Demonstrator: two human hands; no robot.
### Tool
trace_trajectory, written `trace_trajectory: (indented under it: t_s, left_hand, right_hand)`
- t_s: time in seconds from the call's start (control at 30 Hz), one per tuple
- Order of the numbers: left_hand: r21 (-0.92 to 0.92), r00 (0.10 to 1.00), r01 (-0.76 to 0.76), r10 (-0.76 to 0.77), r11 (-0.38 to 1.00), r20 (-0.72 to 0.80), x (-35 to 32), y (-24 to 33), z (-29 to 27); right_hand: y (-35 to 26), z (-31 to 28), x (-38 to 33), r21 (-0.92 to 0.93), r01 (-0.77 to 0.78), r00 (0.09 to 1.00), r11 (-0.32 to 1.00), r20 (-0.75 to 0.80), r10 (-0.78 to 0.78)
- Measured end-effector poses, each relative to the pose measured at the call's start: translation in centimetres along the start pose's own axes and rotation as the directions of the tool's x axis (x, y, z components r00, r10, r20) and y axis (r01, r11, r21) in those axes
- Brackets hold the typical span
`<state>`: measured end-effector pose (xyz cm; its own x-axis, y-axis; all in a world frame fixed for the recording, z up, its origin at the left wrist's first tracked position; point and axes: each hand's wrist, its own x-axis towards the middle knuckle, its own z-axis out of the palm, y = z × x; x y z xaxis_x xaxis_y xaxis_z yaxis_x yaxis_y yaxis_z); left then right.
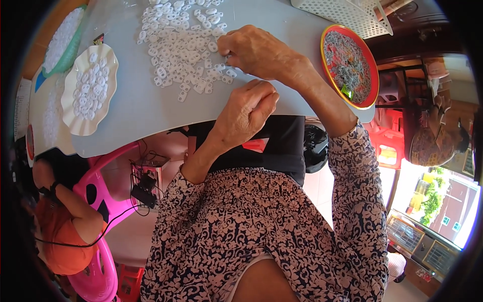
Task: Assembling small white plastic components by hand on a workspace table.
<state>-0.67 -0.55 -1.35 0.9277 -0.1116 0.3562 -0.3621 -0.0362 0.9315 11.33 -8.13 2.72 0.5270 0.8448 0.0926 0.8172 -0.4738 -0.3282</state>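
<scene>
Smooth grey table (131, 103): small white two-holed plastic pieces (181, 55), likely light, stiff; grip rims. Left fingers (261, 89) curled together; right fingers (225, 42), I cannot tell.

On the grey table (151, 113), white oval two-holed pieces (183, 50) lie between a cream wavy-rimmed dish (79, 126) toward the left edge and a red-rimmed round tray (372, 65) by the near-right corner; behind this tray, a white perforated basket (347, 17).

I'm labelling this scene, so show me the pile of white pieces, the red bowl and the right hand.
Pile of white pieces (183, 53): head view, middle of the pile.
Red bowl (373, 75): head view, inner wall, right side.
Right hand (259, 53): head view, back of the hand.
</scene>
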Motion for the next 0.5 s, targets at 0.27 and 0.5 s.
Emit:
trace_trajectory:
  t_s: [0.27, 0.5]
  left_hand:
    - [-0.041, 1.0, 0.016, -0.016, 0.999, -0.01, 0.2, -0.1, 0.2]
    - [-0.107, 0.981, 0.072, -0.09, 0.992, -0.172, 0.9, -0.2, -0.2]
  right_hand:
    - [0.6, -1.0, -2.3, 0.343, -0.158, 0.981, 0.926, -0.055, 0.188]
    - [1.0, -1.0, -6.4, 0.802, -0.157, 0.904, 0.576, -0.118, 0.411]
